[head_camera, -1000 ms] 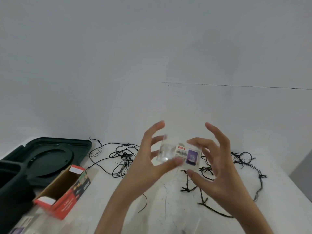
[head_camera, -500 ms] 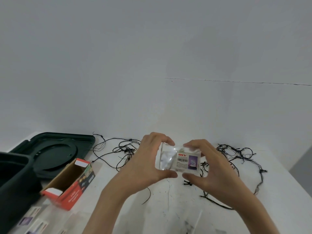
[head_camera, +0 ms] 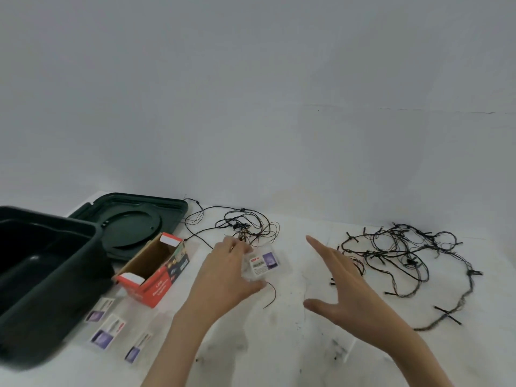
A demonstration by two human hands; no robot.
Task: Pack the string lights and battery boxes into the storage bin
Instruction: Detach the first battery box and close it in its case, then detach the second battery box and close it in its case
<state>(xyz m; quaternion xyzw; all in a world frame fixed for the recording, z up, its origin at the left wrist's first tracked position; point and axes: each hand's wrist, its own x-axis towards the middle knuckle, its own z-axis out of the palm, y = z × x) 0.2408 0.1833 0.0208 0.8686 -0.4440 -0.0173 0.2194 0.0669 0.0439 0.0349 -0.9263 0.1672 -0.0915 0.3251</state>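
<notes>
Storage bin [head_camera: 64, 289] open-topped at far left | red carton [head_camera: 159, 277] lies between it and my left hand [head_camera: 223, 277], which grips a clear packet [head_camera: 264, 263] | three labelled packets [head_camera: 104, 335] litter the worktop [head_camera: 290, 344] near the bin wall | I see bare worktop between both hands | thin wire tangle [head_camera: 245, 226] behind, black string lights [head_camera: 391, 252] just beside right hand [head_camera: 346, 294]

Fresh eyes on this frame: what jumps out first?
The two hands mid-table: the left hand grips a clear battery box, and the right hand is open beside it, fingers spread. A black string-light tangle sprawls at the right. The dark green storage bin sits open at the left edge, with a red carton beside it.
</notes>
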